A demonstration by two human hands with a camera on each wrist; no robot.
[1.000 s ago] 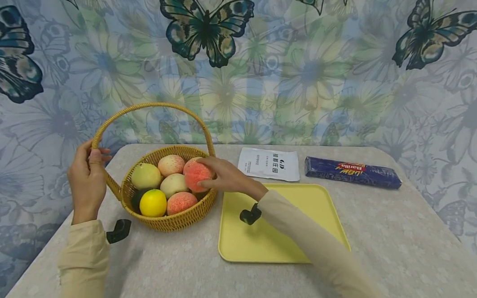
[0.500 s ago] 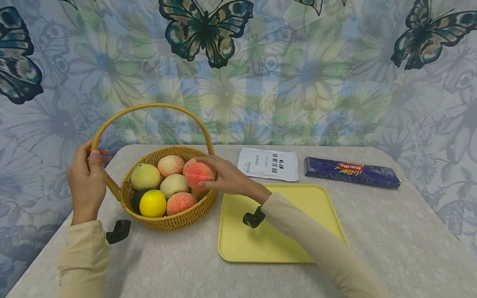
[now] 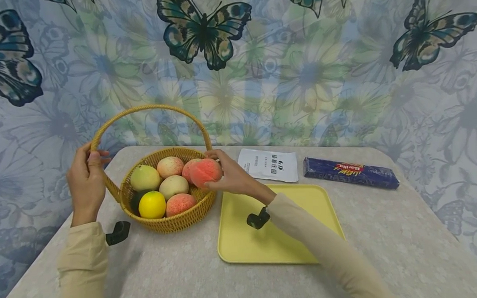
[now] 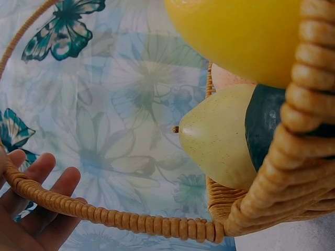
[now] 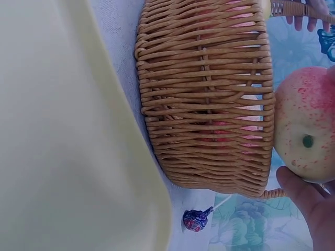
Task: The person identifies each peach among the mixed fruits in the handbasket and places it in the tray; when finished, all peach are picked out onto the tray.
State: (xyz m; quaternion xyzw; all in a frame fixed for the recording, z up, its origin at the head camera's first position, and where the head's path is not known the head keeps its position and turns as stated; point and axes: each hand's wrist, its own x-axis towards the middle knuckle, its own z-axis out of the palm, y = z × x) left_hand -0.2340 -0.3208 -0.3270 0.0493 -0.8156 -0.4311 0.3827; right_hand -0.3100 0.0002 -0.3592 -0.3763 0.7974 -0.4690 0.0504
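At the left of the head view stands a wicker basket (image 3: 173,224) with a tall handle. My left hand (image 3: 87,184) holds the handle's left side, thumb in front and fingers behind. A red-pink peach (image 3: 206,172) is in my right hand (image 3: 233,176), gripped between thumb and fingers at the basket's right rim. The right wrist view shows this peach (image 5: 306,125) with its pale, green-dotted end. Inside the basket lie a pear (image 3: 144,177), a bright yellow fruit (image 3: 152,205), a pale round fruit (image 3: 173,187) and more peaches (image 3: 180,204). A dark green item (image 4: 264,123) is mostly hidden.
Right of the basket lies a yellow tray (image 3: 244,252), partly under my right forearm. Behind it are a white packet (image 3: 267,165) and a blue Barilla pack (image 3: 351,173). A wrapped lollipop (image 5: 195,220) lies beyond the tray in the right wrist view. A butterfly-print cloth hangs behind.
My right hand has lifted the peach from among the others and shifted it slightly right, uncovering part of the basket's inside. My left hand stays on the handle.
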